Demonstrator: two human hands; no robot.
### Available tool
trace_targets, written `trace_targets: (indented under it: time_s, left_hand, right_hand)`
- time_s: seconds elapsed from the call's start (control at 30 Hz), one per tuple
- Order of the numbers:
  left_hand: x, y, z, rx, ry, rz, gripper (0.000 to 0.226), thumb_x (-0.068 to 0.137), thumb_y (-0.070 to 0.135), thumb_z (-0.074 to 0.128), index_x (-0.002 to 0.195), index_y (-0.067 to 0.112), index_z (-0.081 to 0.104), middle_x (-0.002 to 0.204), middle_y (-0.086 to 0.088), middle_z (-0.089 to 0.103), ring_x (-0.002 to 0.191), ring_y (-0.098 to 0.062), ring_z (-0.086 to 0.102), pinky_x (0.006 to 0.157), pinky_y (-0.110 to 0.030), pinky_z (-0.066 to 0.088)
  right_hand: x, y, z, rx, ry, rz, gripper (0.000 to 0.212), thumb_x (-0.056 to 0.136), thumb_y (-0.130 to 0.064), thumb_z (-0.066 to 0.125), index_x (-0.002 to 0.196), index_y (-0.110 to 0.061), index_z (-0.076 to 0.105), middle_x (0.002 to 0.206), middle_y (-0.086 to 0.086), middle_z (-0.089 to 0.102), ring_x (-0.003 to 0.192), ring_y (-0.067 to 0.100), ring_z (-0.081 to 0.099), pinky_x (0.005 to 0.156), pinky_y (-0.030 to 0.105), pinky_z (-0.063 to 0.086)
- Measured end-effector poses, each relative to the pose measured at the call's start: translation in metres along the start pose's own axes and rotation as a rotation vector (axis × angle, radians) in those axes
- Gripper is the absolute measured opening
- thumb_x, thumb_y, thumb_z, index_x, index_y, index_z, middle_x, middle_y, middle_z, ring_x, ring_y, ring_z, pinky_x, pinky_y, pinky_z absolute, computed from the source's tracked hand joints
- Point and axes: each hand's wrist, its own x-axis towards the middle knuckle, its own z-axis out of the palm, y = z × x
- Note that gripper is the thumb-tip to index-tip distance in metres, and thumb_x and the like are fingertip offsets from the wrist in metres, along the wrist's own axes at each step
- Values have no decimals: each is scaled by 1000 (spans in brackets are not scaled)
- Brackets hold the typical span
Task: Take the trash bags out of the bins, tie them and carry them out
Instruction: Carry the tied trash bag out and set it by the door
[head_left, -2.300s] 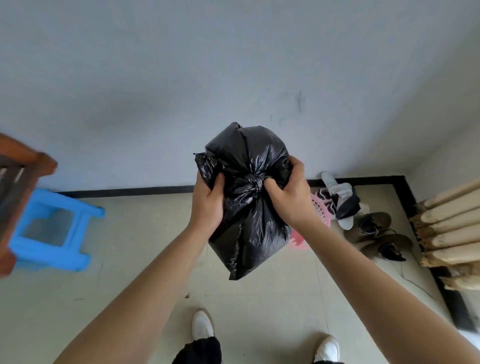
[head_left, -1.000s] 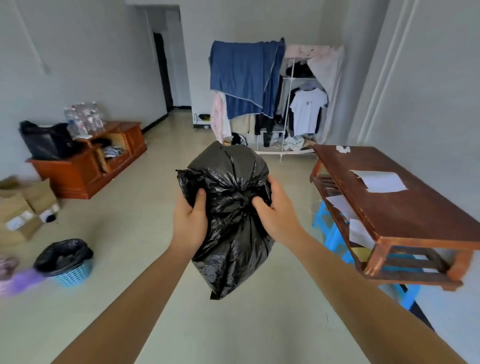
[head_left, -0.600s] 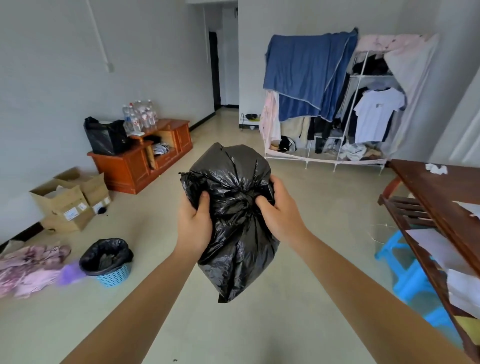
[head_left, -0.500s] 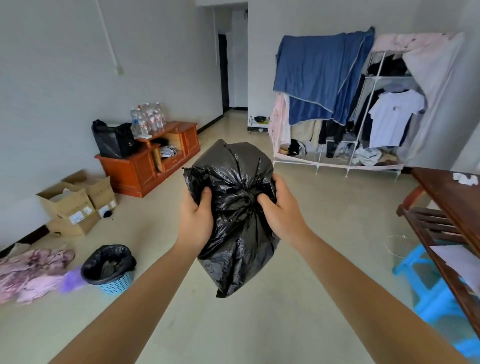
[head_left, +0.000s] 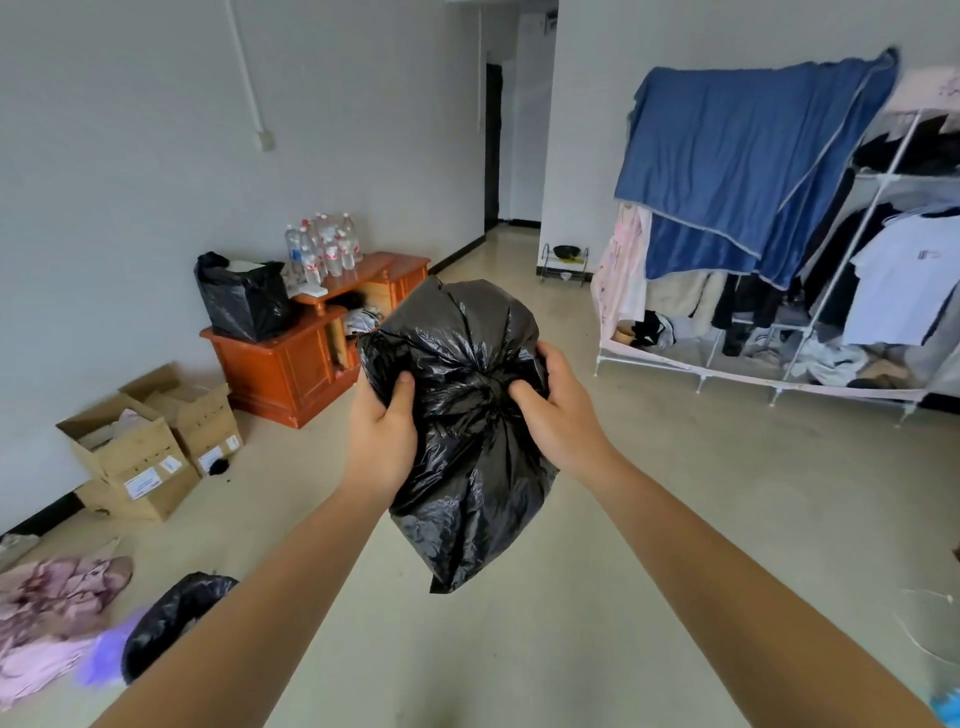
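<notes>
The person is holding a crinkled black plastic trash bag (head_left: 467, 415) up in mid-air at the centre of the frame, well above the pale floor (head_left: 675, 519). The left hand (head_left: 382, 441) is gripping the bag's left side, thumb pressing into the plastic. The right hand (head_left: 558, 415) is clamping onto the gathered neck, its fingers curling in at the twisted knot (head_left: 478, 395). The bag's bottom corner is hanging free below both wrists.

At lower left, another black plastic liner (head_left: 171, 618) is sitting on the floor, partly hidden behind the left forearm, beside a heap of pink cloth (head_left: 47, 603). At middle left, two open cardboard boxes (head_left: 140, 447) are standing near a low reddish wooden cabinet (head_left: 291, 364) carrying clear plastic bottles (head_left: 324, 249).
</notes>
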Motion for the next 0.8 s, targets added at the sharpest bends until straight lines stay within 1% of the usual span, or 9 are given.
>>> trace_targets:
  time_s: [0.13, 0.17, 0.27, 0.33, 0.4, 0.43, 0.5, 0.57, 0.8]
  left_hand:
    - [112, -47, 4, -12, -35, 39, 39, 105, 16, 47, 144, 19, 48, 130, 17, 59, 122, 0, 54, 106, -19, 38]
    - [140, -55, 7, -9, -45, 34, 39, 105, 17, 46, 145, 19, 47, 128, 19, 58, 121, 0, 54, 105, -19, 38]
    - [221, -84, 24, 23, -74, -7, 43, 106, 22, 46, 148, 19, 43, 136, 10, 56, 130, -11, 49, 113, -30, 34]
    - [272, -107, 41, 43, -100, -50, 46, 105, 31, 48, 149, 21, 43, 144, 5, 54, 135, -17, 48, 118, -41, 32]
    - [317, -131, 63, 67, -121, -66, 54, 100, 44, 48, 149, 25, 42, 147, 5, 52, 137, -19, 46, 119, -49, 31]
    - [337, -143, 75, 77, -132, -67, 56, 98, 46, 48, 149, 27, 42, 148, 6, 52, 138, -19, 46, 119, -50, 31]
    - [379, -170, 102, 57, -158, -68, 50, 102, 39, 49, 149, 25, 42, 147, 6, 52, 137, -17, 45, 119, -48, 31]
    - [421, -198, 131, 40, -181, -70, 45, 105, 32, 48, 149, 24, 42, 146, 6, 52, 136, -16, 46, 119, -45, 31]
    - [598, -282, 251, 57, -171, -81, 48, 106, 32, 46, 152, 21, 38, 150, 3, 49, 139, -17, 42, 120, -44, 29]
  right_hand:
    - [107, 25, 46, -22, 21, -16, 51, 94, -21, 56, 143, -26, 42, 126, -10, 58, 116, 11, 55, 95, 28, 40]
    - [134, 30, 55, -25, 31, -5, 51, 94, -22, 56, 143, -26, 42, 127, -9, 58, 116, 11, 55, 96, 29, 40]
    - [207, 46, 73, -38, 60, 28, 51, 94, -23, 56, 144, -25, 43, 127, -7, 59, 116, 13, 56, 98, 31, 43]
    - [251, 59, 76, -33, 88, 53, 51, 95, -22, 57, 143, -24, 43, 125, -8, 60, 114, 12, 56, 93, 27, 43]
    - [295, 76, 76, -40, 117, 67, 50, 95, -21, 57, 143, -23, 43, 123, -8, 60, 111, 10, 56, 86, 21, 41]
    - [317, 87, 75, -50, 131, 75, 50, 95, -20, 57, 143, -22, 44, 123, -7, 60, 111, 10, 56, 83, 17, 40]
    - [364, 114, 76, -60, 155, 94, 50, 95, -21, 57, 143, -22, 44, 125, -7, 61, 112, 11, 56, 82, 15, 40]
    - [413, 143, 78, -57, 183, 106, 50, 95, -21, 57, 143, -22, 45, 127, -5, 61, 113, 12, 56, 86, 21, 40]
    - [621, 235, 61, 22, 206, 109, 62, 91, -24, 58, 149, -25, 35, 134, -6, 59, 120, 11, 57, 103, 29, 44]
